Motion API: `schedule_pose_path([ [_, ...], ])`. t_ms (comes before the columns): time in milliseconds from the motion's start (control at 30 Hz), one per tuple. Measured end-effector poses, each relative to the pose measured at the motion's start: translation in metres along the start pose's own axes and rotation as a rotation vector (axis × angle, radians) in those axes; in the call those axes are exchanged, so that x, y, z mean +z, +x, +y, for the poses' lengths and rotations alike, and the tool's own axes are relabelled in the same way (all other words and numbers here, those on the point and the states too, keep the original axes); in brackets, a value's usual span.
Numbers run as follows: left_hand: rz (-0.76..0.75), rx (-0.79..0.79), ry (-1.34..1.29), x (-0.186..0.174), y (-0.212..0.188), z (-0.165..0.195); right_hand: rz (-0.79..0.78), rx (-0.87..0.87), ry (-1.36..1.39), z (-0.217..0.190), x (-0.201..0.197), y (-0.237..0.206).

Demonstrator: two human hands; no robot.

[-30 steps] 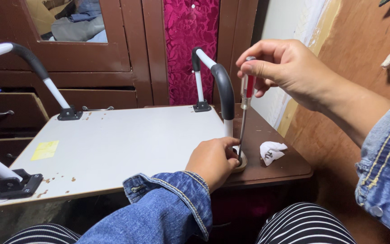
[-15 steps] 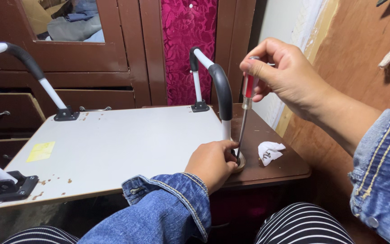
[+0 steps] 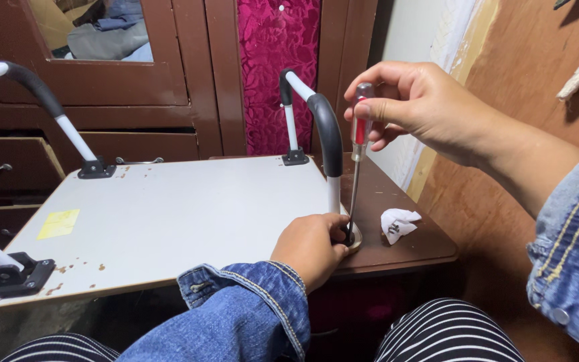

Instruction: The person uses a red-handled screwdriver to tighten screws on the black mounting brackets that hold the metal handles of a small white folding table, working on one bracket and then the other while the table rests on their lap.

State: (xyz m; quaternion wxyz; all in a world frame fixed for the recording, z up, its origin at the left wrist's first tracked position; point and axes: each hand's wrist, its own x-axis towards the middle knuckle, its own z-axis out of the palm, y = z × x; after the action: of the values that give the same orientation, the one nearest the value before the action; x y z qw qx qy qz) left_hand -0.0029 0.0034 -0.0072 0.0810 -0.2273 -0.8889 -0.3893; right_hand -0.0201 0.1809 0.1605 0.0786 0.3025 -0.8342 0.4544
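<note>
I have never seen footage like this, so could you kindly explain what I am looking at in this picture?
This is one view, from a camera worn on a person's head, looking down at their own bare hands; no machine is involved. A pale board with black-padded metal legs pointing up lies upside down on a brown wooden table. The right hand holds a red-handled screwdriver upright by its handle, tip down at the foot of the near leg. The left hand rests there too, steadying that corner. A small crumpled white paper lies on the table beside it, and a yellow sticker sits on the board.
</note>
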Motion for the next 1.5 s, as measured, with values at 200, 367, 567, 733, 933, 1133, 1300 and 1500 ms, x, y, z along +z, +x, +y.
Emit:
schedule_pose_path([
  [200,-0.011,0.014,0.005,0.002,0.001,-0.004,-0.013,-0.048,0.043,0.009,0.003,0.001],
  [367,-0.057,-0.025,0.046,0.0,0.002,-0.004,0.065,-0.022,0.065,0.016,0.006,0.002],
  [567,-0.076,-0.047,0.047,0.0,0.001,-0.002,0.197,-0.053,0.069,0.021,0.014,0.001],
  [733,-0.082,-0.037,0.064,0.003,0.004,-0.003,0.39,-0.036,-0.006,0.023,0.03,-0.001],
  [933,-0.145,-0.043,0.124,0.003,0.01,-0.006,0.323,-0.006,0.006,0.016,0.026,-0.003],
  [1133,-0.184,-0.05,0.117,0.003,0.011,-0.01,0.169,-0.001,0.011,0.013,0.021,-0.004],
  [1300,-0.197,-0.061,0.103,0.002,0.01,-0.01,0.089,0.044,-0.064,0.004,0.009,0.0],
  [1500,-0.192,-0.054,0.104,0.001,0.009,-0.009,0.084,0.005,-0.061,0.004,0.002,0.0],
])
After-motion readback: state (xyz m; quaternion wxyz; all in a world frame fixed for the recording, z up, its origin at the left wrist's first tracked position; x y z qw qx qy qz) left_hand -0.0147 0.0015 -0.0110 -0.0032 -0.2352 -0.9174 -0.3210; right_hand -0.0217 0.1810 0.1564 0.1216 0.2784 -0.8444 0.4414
